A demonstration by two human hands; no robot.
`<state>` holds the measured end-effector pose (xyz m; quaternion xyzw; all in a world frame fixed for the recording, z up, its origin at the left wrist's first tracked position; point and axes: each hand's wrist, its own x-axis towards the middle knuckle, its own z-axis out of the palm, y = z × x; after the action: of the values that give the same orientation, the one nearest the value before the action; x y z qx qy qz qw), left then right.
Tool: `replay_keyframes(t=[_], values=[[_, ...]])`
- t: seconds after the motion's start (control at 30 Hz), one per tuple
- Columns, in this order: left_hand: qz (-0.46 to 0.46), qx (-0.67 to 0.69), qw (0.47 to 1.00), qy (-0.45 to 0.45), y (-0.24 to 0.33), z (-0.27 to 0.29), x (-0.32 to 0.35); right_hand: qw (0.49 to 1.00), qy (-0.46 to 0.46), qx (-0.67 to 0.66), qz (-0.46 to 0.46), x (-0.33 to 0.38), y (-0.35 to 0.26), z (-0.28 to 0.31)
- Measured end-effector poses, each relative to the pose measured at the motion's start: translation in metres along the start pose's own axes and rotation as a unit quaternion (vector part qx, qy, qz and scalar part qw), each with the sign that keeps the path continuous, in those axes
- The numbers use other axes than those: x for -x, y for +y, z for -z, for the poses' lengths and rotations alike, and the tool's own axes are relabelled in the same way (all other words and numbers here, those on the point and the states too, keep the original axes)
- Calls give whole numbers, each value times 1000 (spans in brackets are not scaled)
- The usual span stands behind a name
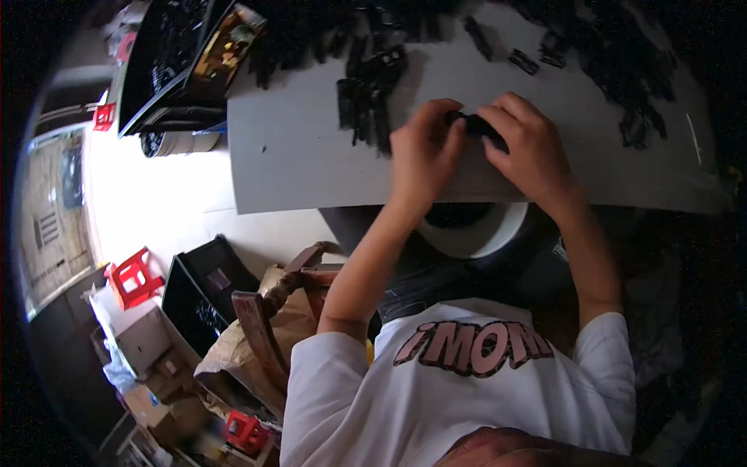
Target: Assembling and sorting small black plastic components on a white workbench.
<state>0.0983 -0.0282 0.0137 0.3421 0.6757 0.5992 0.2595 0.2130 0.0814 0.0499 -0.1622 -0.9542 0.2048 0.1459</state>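
Above the near part of a grey table [296,156], both my hands are closed on one small black part [484,128], dark and elongated. My left hand [426,148] pinches its left end between thumb and fingers. At its right end, my right hand [529,144] wraps its fingers over it. What kind of part it is cannot be made out, since fingers cover much of it. Just left of my left hand lies a pile of similar black parts [366,97]. Beyond my hands, a few loose black pieces [524,61] rest on the tabletop.
More black parts [630,78] are heaped at the table's far right. A black crate [167,54] stands beyond its left edge. Under the near edge is a white bucket [498,237] with dark contents. A wooden chair [261,335], a black bin [206,288] and a red stool [136,279] stand lower left.
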Motion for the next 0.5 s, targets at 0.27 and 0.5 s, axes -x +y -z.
replay_keyframes(t=[0.27,0.5], values=[[13,57,998,-21,4,7,2,995,2,-91,-38,4,-4,2],[54,136,987,-62,7,11,8,864,-112,-441,-217,19,20,7]])
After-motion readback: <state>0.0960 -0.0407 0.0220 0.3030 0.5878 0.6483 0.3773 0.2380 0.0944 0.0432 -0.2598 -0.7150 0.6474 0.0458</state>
